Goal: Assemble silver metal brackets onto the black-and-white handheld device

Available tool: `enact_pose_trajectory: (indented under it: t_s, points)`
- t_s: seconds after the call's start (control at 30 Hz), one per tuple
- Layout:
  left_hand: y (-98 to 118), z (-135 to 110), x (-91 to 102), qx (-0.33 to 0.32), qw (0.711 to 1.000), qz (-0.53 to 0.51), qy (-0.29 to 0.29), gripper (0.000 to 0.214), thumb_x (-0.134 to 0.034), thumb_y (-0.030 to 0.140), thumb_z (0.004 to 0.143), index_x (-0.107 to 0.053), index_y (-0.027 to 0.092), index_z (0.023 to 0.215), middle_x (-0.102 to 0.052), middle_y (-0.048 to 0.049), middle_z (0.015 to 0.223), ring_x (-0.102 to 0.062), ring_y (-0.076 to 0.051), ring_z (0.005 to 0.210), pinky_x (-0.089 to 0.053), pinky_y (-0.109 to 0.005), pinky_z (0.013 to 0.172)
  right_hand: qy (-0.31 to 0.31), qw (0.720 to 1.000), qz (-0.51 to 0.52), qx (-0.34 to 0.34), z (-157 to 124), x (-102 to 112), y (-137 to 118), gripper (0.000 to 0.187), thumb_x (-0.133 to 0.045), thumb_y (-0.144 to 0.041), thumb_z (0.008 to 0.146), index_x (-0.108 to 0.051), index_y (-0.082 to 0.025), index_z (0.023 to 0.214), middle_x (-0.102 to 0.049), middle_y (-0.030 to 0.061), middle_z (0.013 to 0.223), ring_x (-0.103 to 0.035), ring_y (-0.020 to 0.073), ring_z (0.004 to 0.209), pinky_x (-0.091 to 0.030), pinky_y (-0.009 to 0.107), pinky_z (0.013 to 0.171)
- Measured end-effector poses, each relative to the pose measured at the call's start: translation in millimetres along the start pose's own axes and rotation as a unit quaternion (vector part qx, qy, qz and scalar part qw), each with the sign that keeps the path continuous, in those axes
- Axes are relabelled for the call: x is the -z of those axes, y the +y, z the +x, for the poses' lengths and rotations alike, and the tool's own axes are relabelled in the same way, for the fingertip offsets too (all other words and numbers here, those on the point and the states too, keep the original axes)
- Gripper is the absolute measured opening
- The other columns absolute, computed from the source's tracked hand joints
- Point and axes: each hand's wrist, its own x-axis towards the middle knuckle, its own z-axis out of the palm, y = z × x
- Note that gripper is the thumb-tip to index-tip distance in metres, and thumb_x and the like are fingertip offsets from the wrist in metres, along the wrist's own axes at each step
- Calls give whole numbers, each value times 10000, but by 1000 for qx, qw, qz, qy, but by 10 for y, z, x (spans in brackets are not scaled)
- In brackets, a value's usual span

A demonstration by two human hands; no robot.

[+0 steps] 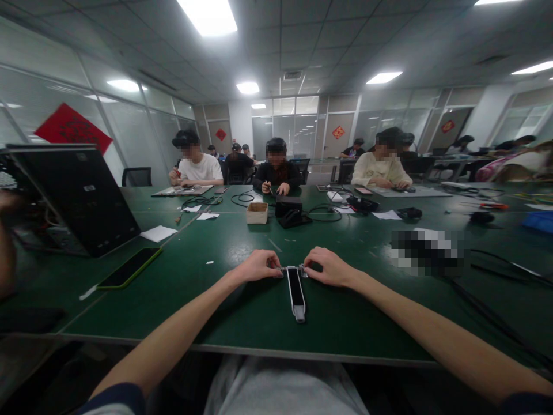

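A long, narrow black device with a silver casing and a grey end piece lies on the green workbench, pointing toward me. My left hand and my right hand meet at its far end. Each hand pinches a small metal fitting at that end, the left one and the right one. My fingers hide most of these fittings, so their exact shape cannot be seen.
A dark laptop stands open at the left, with a phone in a green case and white paper nearby. Black cables trail on the right. Across the bench, several people sit among a small cardboard box, cables and tools.
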Motion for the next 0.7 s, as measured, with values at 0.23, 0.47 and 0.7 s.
enact_pose_trajectory:
  t_s: [0.23,0.47,0.7]
  points:
    - [-37,16,-28,-1,1000,12,-12,275,-712,401,744,-682,180,904,-665,-5,809,-582,-146,705,-397,-235,603,5,1000,-9,-1,9,17,-54,123,-573,-264,876,-649,-168,866,-652,60,876,-575,189,831,-463,349,758]
    - [-3,1,3,0,1000,15,-3,298,-719,424,731,-684,184,903,-665,-5,830,-576,-150,718,-389,-235,602,31,999,-22,-14,24,42,-239,108,-560,-248,880,-613,-154,887,-633,62,863,-564,177,779,-450,321,719]
    - [70,-40,39,7,1000,-3,6,249,-725,369,726,-674,168,865,-645,6,767,-573,-136,676,-392,-221,581,-72,997,0,-33,35,-39,-627,222,-513,-399,922,-566,-212,1029,-603,-8,699,-544,140,588,-375,253,569]
